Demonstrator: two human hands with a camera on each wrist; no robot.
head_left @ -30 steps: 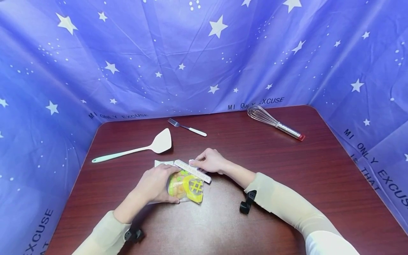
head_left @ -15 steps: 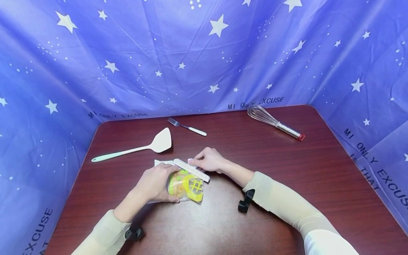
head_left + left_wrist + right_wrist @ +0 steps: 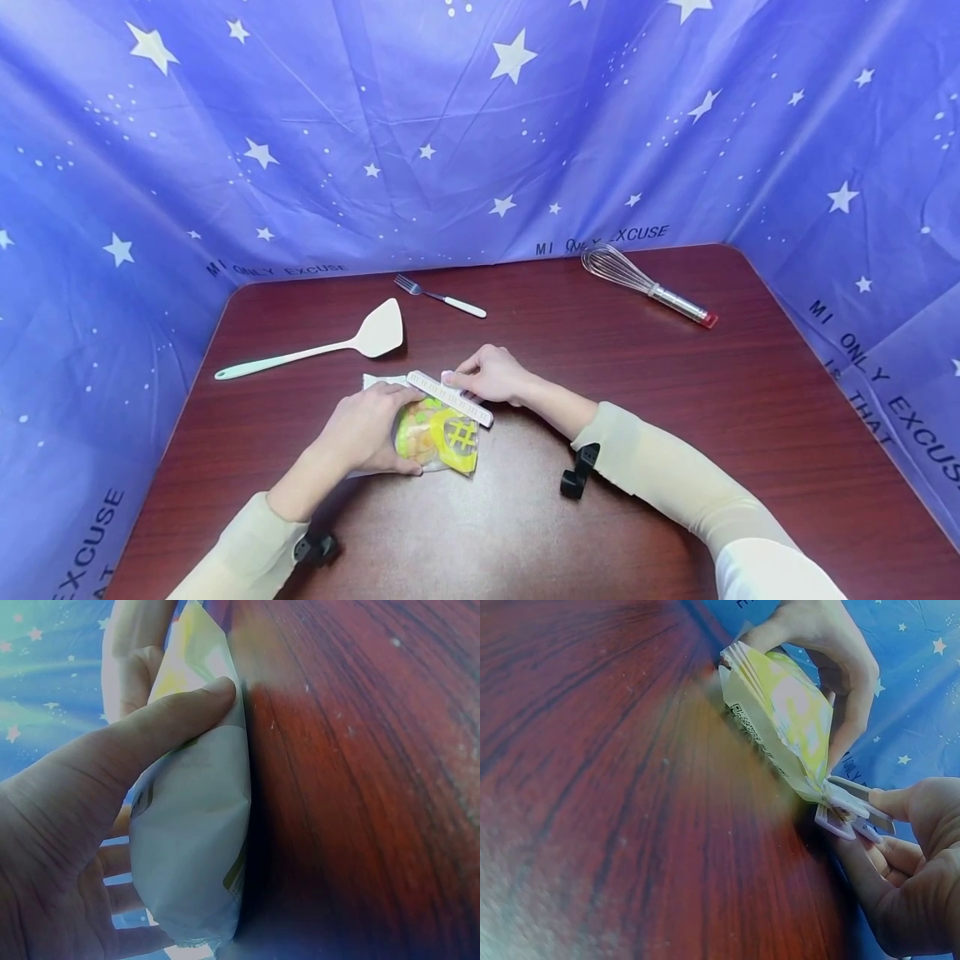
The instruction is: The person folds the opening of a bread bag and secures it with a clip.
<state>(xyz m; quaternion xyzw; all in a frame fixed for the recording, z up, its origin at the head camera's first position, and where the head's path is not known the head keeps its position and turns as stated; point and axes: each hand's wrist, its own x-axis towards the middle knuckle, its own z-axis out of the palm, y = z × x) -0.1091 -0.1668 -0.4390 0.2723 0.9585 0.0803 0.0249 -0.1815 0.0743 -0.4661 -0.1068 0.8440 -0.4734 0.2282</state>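
Note:
A yellow and clear snack bag (image 3: 437, 440) lies on the table, its contents pale and green through the film. My left hand (image 3: 366, 429) grips it from the left side, thumb along the near edge, fingers over the top. Across the bag's far right edge sits a long white bag clip (image 3: 453, 401). Thumb and fingers of my right hand (image 3: 493, 375) pinch the clip's handles. In the right wrist view the clip (image 3: 844, 814) is around the gathered bag end. Seen from the left wrist, the bag's white underside (image 3: 195, 802) bulges beside the thumb.
A white spatula with a mint handle (image 3: 315, 354) lies to the left on the dark wooden table (image 3: 600, 367). Behind the hands is a white-handled fork (image 3: 442, 298). A wire whisk (image 3: 648, 287) rests at the far right, near the blue star curtain (image 3: 420, 108).
The clip and my right hand have shifted very slightly left and away from me. My left hand keeps its grip on the bag.

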